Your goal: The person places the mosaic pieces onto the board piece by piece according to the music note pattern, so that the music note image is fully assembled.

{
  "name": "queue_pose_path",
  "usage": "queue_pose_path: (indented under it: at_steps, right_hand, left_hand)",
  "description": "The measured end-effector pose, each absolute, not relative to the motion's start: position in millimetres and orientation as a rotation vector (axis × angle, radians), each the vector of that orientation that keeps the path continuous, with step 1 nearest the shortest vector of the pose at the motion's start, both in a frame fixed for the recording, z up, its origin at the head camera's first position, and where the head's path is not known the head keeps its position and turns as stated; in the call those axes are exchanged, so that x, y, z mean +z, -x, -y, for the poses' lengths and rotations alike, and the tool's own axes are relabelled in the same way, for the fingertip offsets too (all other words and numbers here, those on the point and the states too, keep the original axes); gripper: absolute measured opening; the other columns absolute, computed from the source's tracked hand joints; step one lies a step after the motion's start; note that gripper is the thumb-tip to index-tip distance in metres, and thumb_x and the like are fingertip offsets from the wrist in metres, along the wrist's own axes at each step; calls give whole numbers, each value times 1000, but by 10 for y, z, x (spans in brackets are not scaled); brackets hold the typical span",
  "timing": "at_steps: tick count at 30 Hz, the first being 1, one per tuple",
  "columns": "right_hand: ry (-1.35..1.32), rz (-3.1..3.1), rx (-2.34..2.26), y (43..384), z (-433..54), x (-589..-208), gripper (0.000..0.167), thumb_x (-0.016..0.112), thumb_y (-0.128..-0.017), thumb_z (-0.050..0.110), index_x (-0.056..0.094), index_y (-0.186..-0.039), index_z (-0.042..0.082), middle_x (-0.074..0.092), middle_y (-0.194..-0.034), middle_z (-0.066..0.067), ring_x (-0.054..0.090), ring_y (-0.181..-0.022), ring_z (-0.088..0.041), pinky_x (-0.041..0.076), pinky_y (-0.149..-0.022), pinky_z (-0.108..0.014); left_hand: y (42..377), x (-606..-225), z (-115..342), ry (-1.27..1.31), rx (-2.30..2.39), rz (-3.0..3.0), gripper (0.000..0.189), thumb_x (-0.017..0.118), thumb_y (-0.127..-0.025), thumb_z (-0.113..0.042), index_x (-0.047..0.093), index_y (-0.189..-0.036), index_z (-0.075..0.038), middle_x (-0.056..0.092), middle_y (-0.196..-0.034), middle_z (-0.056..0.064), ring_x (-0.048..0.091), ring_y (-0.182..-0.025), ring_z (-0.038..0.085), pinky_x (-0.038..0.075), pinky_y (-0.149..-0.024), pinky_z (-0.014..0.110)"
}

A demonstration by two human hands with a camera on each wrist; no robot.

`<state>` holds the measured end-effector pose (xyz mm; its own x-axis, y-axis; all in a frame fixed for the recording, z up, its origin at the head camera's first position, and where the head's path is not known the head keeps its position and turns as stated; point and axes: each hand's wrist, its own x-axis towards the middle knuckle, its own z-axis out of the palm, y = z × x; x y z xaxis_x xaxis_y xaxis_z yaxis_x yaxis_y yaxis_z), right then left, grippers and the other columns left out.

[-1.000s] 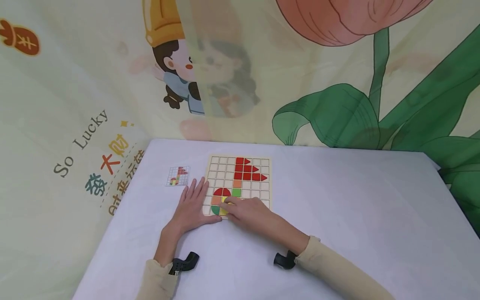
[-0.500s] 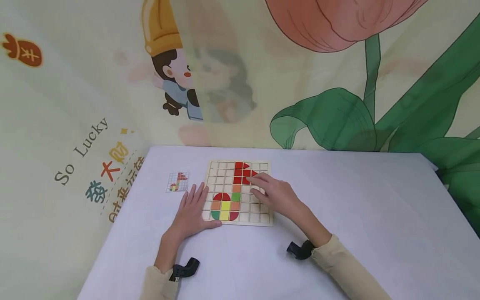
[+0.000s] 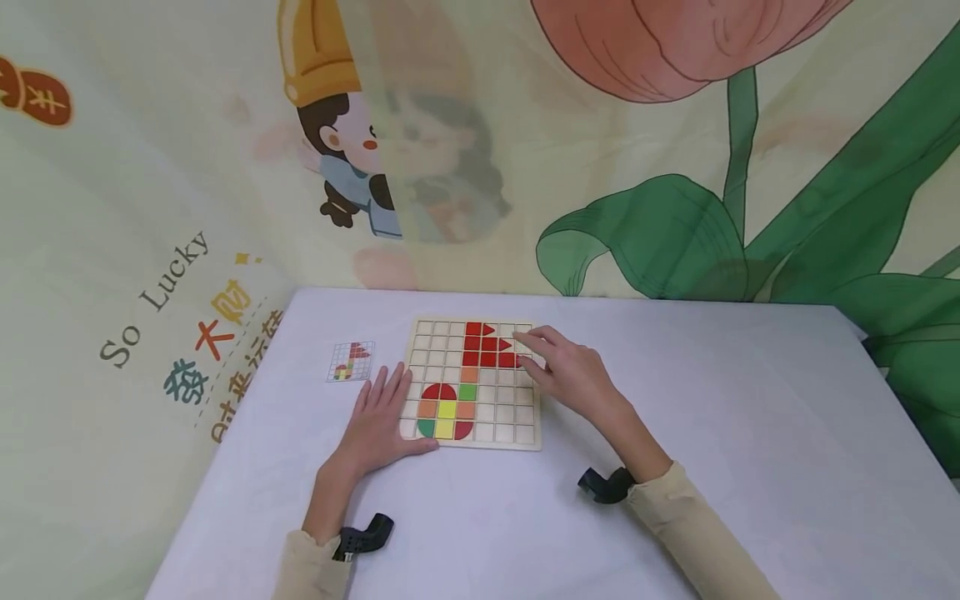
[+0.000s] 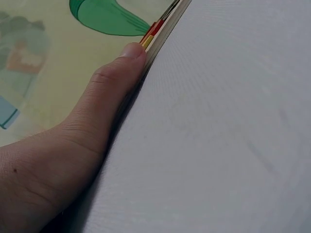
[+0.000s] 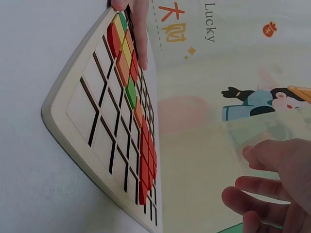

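A pale square grid board (image 3: 506, 414) lies on the white table, with coloured pieces set in its cells. Red squares and triangles (image 3: 472, 344) form stepped rows near its top. Below them come an orange square (image 3: 468, 375) and a green square (image 3: 467, 392). At lower left sit red rounded pieces (image 3: 438, 391), yellow squares (image 3: 446, 419) and a green rounded piece (image 3: 427, 428). My left hand (image 3: 375, 429) rests along the board's left side, thumb touching its near edge. Raised at the upper right is my right hand (image 3: 577, 379), fingers apart and holding nothing; the right wrist view shows it off the board.
A small printed card (image 3: 350, 361) with a coloured grid pattern lies left of the board. Black wrist cameras (image 3: 363, 535) hang under both sleeves. Behind the table (image 3: 720, 400) stands a printed cloth backdrop (image 3: 450, 267).
My right hand has moved from the lower-left pieces up across the red rows, then off toward the board's right edge. My left hand stays in place beside the board.
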<state>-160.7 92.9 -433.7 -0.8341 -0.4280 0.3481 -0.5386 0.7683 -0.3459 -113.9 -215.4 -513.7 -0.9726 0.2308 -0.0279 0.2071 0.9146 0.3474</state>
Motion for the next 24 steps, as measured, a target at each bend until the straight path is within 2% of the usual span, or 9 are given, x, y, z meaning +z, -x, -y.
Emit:
queue_pose_path:
  at_steps: [7,16,24]
  right_hand:
    - [-656,2752,626,1682,-1100,-4339,43,69,-89,24,62,-131,14,65,-120,-8,61,-63,-12,42,-48,-20]
    - [-482,2787,636,1725,-1373,-4291,46,68,-90,25,59,-134,12,62,-125,-13,69,-75,-21,47,-49,-26]
    - [-378,2798,648,1720,-1575,-4347,49,68,-89,30,59,-133,10,60,-128,-15,69,-89,-26,50,-53,-33]
  left_hand:
    - [1123,-5114,2099,-345,558,-3000,117,68,-71,-70,15,-156,-10,10,-165,9,2,-153,35,7,-122,58]
    - [1214,-5056,2027,-390,512,-2991,116,69,-72,-68,15,-156,-9,9,-165,10,3,-153,35,7,-122,58]
    - [1254,-4932,2099,-415,538,-2922,111,64,-76,-69,17,-155,-7,12,-164,12,5,-152,38,10,-121,59]
